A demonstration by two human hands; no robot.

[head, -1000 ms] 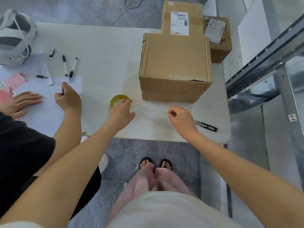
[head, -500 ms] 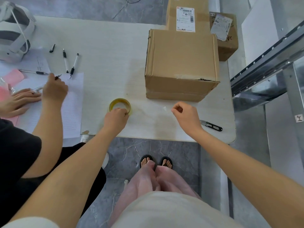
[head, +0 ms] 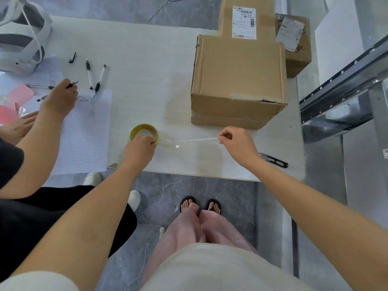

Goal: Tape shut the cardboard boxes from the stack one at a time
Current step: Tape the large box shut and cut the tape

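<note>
A roll of clear tape [head: 143,131] lies on the white table [head: 147,66], and my left hand [head: 139,149] grips its near edge. My right hand [head: 235,141] pinches the free end of a clear tape strip [head: 193,140], which stretches between the roll and that hand just above the table. Right behind the strip stands a large closed cardboard box [head: 239,80]. Behind it are a labelled box [head: 244,15] and a smaller box [head: 298,45] at the far right.
Black snips [head: 275,161] lie near the table's right front corner. Another person at the left writes on lined paper [head: 86,131] with a pen; loose pens [head: 94,75] and a white headset [head: 21,38] lie beyond. A metal rack [head: 344,80] stands to the right.
My right hand has drawn the tape end to the right, lengthening the strip from the roll. My left hand stays on the roll. The other person's hand moved up the paper.
</note>
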